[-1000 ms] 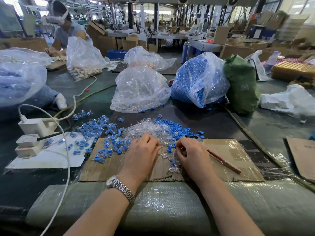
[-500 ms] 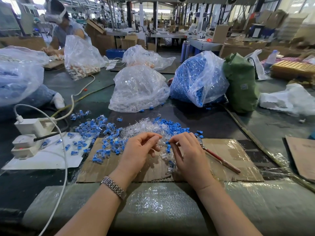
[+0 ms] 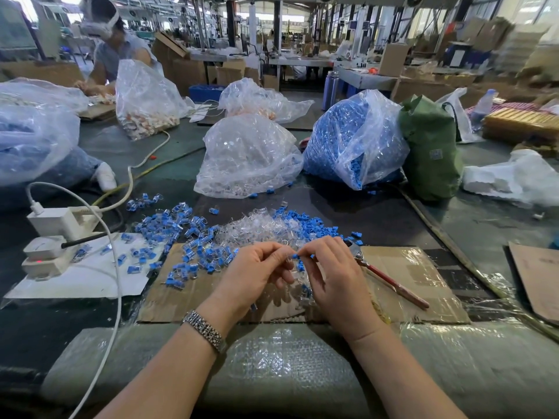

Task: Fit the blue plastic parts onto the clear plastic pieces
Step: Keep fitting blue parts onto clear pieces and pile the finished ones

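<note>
My left hand (image 3: pixel 255 272) and my right hand (image 3: pixel 331 275) meet fingertip to fingertip above a cardboard sheet (image 3: pixel 402 279). The left hand pinches a clear plastic piece (image 3: pixel 286 259). Against it the right hand pinches a small blue plastic part (image 3: pixel 295 256), with more small pieces under its palm. Behind the hands lies a pile of loose clear pieces (image 3: pixel 257 226), with loose blue parts (image 3: pixel 314 226) to its right. A spread of fitted blue-and-clear pieces (image 3: pixel 184 237) lies to the left.
A red-handled tool (image 3: pixel 390 278) lies on the cardboard right of my right hand. Behind stand a bag of clear pieces (image 3: pixel 248 155), a bag of blue parts (image 3: pixel 351 140) and a green bag (image 3: pixel 429 149). White power adapters (image 3: pixel 54 234) and cables sit left. Another person works at far left.
Both hands have lifted off the pile and turned inward, bringing a clear piece and a blue part together between the fingertips.
</note>
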`<action>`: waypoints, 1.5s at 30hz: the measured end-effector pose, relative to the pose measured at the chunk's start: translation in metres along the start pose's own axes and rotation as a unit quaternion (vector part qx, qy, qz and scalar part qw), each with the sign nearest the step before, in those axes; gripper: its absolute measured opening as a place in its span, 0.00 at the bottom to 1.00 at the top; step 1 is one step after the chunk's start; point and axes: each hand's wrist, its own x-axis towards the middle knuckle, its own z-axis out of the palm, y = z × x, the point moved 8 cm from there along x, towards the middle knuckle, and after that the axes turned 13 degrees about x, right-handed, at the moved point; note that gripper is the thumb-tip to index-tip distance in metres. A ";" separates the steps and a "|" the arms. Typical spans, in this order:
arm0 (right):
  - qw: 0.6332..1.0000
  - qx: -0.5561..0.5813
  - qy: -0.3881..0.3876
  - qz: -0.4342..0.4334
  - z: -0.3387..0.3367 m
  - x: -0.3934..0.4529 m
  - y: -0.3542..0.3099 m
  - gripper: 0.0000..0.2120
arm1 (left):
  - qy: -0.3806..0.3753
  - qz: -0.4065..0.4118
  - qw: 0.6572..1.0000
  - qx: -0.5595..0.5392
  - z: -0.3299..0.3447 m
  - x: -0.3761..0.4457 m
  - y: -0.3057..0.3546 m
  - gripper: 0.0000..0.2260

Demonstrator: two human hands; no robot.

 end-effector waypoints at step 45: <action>0.794 -0.302 -0.204 0.487 -0.033 -0.025 0.078 0.22 | 0.028 0.036 0.996 0.080 -0.040 -0.007 0.002 0.06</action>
